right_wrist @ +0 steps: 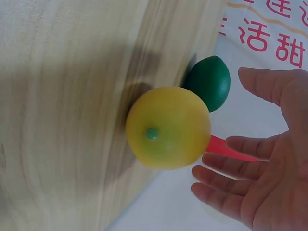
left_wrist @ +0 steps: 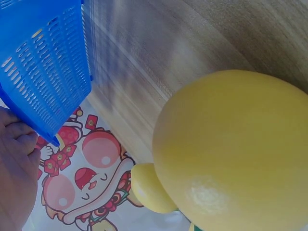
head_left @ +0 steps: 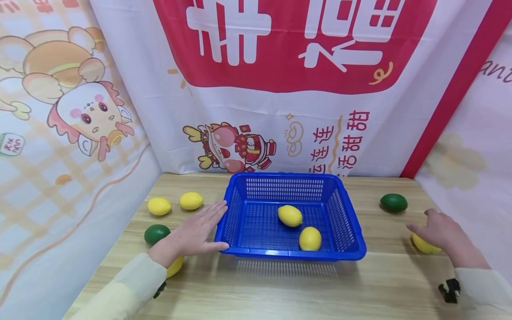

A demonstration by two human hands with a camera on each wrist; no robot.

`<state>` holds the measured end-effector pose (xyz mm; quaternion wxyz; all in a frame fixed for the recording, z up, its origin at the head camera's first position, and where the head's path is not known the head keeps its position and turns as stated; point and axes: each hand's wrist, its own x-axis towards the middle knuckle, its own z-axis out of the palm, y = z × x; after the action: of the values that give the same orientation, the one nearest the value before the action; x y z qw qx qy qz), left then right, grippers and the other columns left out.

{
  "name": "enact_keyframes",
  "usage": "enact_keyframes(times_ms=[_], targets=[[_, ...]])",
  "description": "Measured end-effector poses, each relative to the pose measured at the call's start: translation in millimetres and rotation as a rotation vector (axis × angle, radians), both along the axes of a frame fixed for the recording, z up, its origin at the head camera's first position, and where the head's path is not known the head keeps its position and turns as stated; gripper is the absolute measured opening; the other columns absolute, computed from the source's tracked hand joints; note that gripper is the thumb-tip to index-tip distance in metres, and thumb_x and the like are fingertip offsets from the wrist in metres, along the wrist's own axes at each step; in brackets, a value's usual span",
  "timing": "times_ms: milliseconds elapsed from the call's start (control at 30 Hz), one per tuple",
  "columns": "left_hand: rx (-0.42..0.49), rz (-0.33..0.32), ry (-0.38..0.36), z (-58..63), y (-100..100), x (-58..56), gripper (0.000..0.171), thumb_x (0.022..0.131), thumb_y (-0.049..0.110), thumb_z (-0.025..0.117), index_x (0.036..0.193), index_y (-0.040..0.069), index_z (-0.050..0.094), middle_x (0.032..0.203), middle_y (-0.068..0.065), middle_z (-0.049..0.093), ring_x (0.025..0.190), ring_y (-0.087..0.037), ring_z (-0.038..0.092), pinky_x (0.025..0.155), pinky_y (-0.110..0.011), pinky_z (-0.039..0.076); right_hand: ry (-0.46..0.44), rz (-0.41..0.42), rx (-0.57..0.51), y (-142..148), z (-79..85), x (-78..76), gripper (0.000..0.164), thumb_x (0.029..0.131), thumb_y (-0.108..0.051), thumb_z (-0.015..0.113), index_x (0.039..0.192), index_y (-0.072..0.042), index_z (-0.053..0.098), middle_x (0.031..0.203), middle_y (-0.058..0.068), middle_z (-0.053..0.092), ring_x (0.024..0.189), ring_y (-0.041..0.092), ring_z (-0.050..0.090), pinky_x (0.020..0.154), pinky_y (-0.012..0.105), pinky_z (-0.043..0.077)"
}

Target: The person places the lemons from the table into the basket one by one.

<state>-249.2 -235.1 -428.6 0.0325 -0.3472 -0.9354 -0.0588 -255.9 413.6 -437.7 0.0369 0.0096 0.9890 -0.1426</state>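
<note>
A blue plastic basket (head_left: 288, 254) holds two yellow lemons, one lemon (head_left: 290, 216) near its middle and another lemon (head_left: 310, 239) by the front wall. My left hand (head_left: 196, 231) rests on the basket's left rim with fingers extended and thumb at the front corner. Over on the right, my right hand (head_left: 444, 229) hovers over a yellow lemon (head_left: 424, 243), partly hiding it from the head camera. In the right wrist view, its fingers spread beside that lemon (right_wrist: 168, 127), with nothing gripped. Behind lies a dark green lime-like fruit (head_left: 394, 202).
Left of the basket, two lemons (head_left: 159, 206) lie at the back, with a green fruit (head_left: 157, 234) closer in. Another lemon (head_left: 174, 267) is partly covered by my left forearm. Printed cloths (head_left: 280, 111) hang around the wooden table (head_left: 280, 293).
</note>
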Motion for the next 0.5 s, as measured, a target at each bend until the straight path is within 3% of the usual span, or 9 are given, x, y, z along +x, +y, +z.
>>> enact_keyframes(times_ms=[233, 333, 500], targets=[[-0.002, -0.002, 0.000, 1.4, 0.6, 0.2, 0.095, 0.088, 0.063, 0.057, 0.153, 0.002, 0.023, 0.160, -0.012, 0.016, 0.146, -0.027, 0.013, 0.115, -0.050, 0.022, -0.065, -0.022, 0.005, 3.0, -7.7, 0.3, 0.102, 0.089, -0.063, 0.055, 0.113, 0.034, 0.034, 0.112, 0.054, 0.040, 0.097, 0.063, 0.046, 0.079, 0.065, 0.045], [-0.006, -0.006, 0.006, 1.4, 0.6, -0.1, 0.095, 0.088, 0.063, 0.056, 0.153, 0.002, 0.024, 0.160, -0.013, 0.017, 0.146, -0.028, 0.014, 0.115, -0.049, 0.021, -0.098, -0.037, -0.011, 0.7, -6.9, 1.5, 0.100, 0.088, -0.062, 0.057, 0.110, 0.033, 0.035, 0.105, 0.051, 0.044, 0.089, 0.056, 0.052, 0.076, 0.060, 0.048], [-0.015, -0.001, -0.011, 2.0, 1.0, -0.2, 0.095, 0.089, 0.063, 0.055, 0.154, 0.003, 0.022, 0.161, -0.011, 0.014, 0.147, -0.025, 0.011, 0.116, -0.047, 0.019, -0.130, -0.053, -0.011, -3.2, -7.6, 3.0, 0.086, 0.086, -0.062, 0.059, 0.094, 0.023, 0.046, 0.079, 0.027, 0.052, 0.071, 0.033, 0.050, 0.063, 0.044, 0.047]])
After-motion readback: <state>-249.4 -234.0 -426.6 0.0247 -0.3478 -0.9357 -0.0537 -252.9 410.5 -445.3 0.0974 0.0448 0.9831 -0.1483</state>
